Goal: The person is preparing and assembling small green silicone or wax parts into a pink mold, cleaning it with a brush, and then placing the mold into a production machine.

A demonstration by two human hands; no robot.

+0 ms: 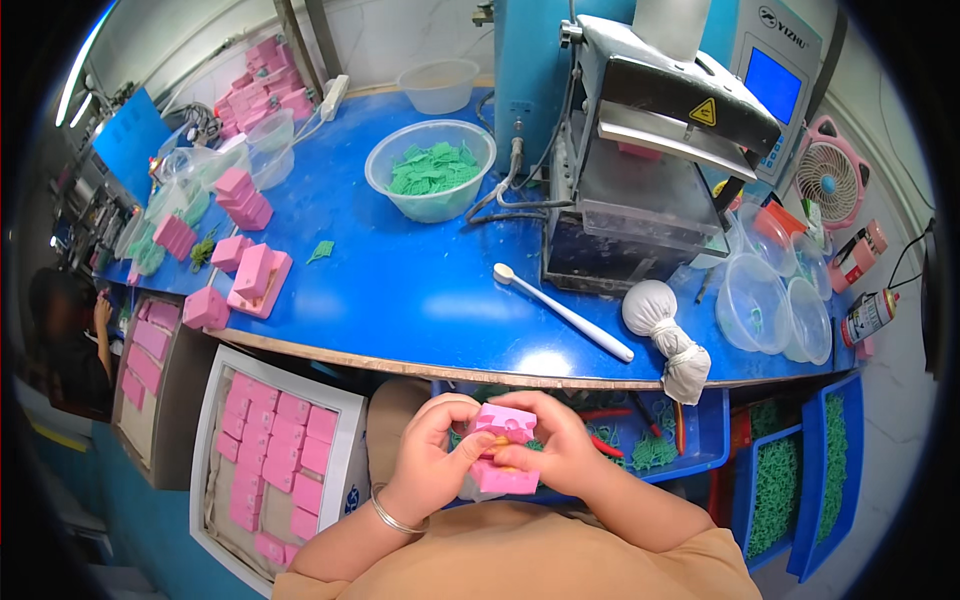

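In the head view my left hand (430, 460) and my right hand (560, 450) both grip a two-part pink block mould (505, 423), low in front of my body. Its halves are parted, and my thumbs press at something small and yellow (500, 444) between them. Beneath my hands is a blue tray (700, 445) with green pieces and red-handled tools. On the blue bench above lie a white toothbrush-like brush (565, 312) and a white cloth-wrapped pouch (650, 310). A bowl of green pieces (432, 170) sits farther back.
A press machine (665, 100) occupies the back right, beside clear bowls (755, 305) and a pink fan (828, 170). Pink blocks (255, 280) stand on the left, above boxed blocks (275, 440). Green-filled bins (775, 490) are lower right. A co-worker (55, 350) is at far left.
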